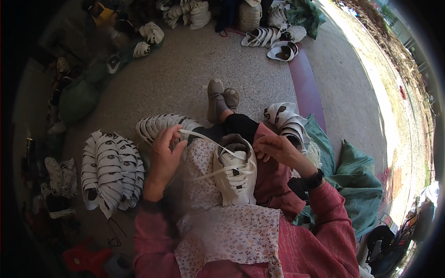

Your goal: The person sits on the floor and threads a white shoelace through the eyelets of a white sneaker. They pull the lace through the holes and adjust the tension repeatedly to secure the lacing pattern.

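Observation:
A white sneaker lies on my lap, its grey-lined opening away from me. White shoelace runs from its eyelets up to my left hand, whose fingers hold it out to the left. Another stretch of lace hangs leftward from the middle of the shoe. My right hand is by the right side of the shoe's opening, fingers curled and pinched together. Whatever sits between those fingertips is too small to make out. A flowered apron covers my lap under the shoe.
Nested white shoe uppers stand at the left, with another row beyond my left hand. More uppers and green sacks lie at the right. Further uppers are at the back. A red plastic object is lower left.

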The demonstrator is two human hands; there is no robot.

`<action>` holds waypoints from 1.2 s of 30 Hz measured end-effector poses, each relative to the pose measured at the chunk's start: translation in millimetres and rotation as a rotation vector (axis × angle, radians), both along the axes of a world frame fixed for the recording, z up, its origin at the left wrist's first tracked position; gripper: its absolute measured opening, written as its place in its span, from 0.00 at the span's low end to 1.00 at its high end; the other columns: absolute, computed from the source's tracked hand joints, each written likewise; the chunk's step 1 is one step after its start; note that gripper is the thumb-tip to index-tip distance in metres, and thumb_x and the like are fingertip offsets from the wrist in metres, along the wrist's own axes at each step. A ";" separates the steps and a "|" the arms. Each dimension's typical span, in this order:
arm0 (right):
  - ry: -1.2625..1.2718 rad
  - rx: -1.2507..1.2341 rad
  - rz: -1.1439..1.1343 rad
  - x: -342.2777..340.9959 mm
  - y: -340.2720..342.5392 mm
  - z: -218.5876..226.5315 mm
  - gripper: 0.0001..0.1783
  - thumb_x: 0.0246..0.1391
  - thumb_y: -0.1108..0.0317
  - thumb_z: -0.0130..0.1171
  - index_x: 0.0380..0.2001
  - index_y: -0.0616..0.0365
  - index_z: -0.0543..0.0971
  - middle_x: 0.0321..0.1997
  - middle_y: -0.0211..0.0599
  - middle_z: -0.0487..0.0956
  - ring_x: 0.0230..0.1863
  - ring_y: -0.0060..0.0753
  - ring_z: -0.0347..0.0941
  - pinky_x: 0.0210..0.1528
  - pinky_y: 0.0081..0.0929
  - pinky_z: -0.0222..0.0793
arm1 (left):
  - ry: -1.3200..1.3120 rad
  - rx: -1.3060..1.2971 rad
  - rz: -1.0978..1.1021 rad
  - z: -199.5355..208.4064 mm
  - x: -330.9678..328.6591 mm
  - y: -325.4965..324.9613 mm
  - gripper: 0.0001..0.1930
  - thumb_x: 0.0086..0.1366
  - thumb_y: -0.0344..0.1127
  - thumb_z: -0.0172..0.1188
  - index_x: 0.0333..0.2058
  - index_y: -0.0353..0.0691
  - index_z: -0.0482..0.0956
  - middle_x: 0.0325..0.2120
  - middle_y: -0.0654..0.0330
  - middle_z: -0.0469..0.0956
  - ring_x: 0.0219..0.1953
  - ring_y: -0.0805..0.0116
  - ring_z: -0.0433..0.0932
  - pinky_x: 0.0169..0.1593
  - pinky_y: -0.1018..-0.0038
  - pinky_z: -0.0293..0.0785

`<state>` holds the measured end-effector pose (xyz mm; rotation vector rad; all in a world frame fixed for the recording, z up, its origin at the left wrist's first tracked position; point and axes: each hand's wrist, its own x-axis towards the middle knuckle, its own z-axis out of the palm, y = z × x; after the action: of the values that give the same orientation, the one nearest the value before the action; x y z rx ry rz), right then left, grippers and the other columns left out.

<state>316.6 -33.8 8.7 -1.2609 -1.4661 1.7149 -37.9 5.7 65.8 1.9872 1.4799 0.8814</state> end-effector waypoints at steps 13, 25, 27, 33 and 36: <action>-0.810 0.808 0.115 -48.7 -41.6 23.7 0.05 0.54 0.71 0.58 0.31 0.60 0.75 0.30 0.45 0.77 0.31 0.51 0.79 0.33 0.42 0.75 | -0.045 -0.048 -0.568 -44.9 56.0 -28.0 0.19 0.55 0.39 0.72 0.44 0.42 0.80 0.43 0.57 0.77 0.50 0.54 0.74 0.57 0.61 0.68; -0.197 -0.226 -0.184 -22.8 -26.4 51.0 0.12 0.52 0.68 0.57 0.17 0.62 0.77 0.12 0.32 0.72 0.10 0.27 0.64 0.15 0.25 0.58 | -0.151 -0.054 -0.536 -74.2 56.9 -24.7 0.11 0.65 0.39 0.65 0.31 0.38 0.78 0.34 0.61 0.73 0.41 0.59 0.70 0.50 0.64 0.64; -0.067 -0.258 -0.300 -11.7 -26.6 33.3 0.11 0.52 0.68 0.57 0.20 0.63 0.80 0.13 0.26 0.71 0.13 0.16 0.62 0.16 0.19 0.52 | -0.143 -0.022 -0.529 -77.5 60.8 -23.5 0.11 0.67 0.40 0.64 0.32 0.38 0.79 0.34 0.61 0.73 0.41 0.60 0.69 0.50 0.64 0.64; -0.420 -0.023 -0.389 -8.2 -32.5 7.8 0.15 0.59 0.64 0.57 0.25 0.65 0.81 0.20 0.29 0.75 0.21 0.17 0.68 0.23 0.19 0.61 | -0.194 -0.216 -0.582 -75.9 50.4 -18.2 0.14 0.63 0.46 0.67 0.37 0.41 0.85 0.41 0.60 0.75 0.48 0.59 0.72 0.54 0.62 0.66; -0.340 0.023 -0.360 1.0 -31.0 4.4 0.14 0.63 0.63 0.57 0.34 0.65 0.81 0.27 0.30 0.79 0.26 0.20 0.72 0.27 0.21 0.67 | -0.300 -0.208 -0.630 -64.3 39.4 -24.4 0.12 0.63 0.42 0.68 0.38 0.41 0.83 0.44 0.60 0.75 0.51 0.61 0.72 0.60 0.65 0.63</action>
<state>317.7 -64.7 13.1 -1.7472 -1.3285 1.2893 1.5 -18.7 1.6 1.8882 0.6783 0.6716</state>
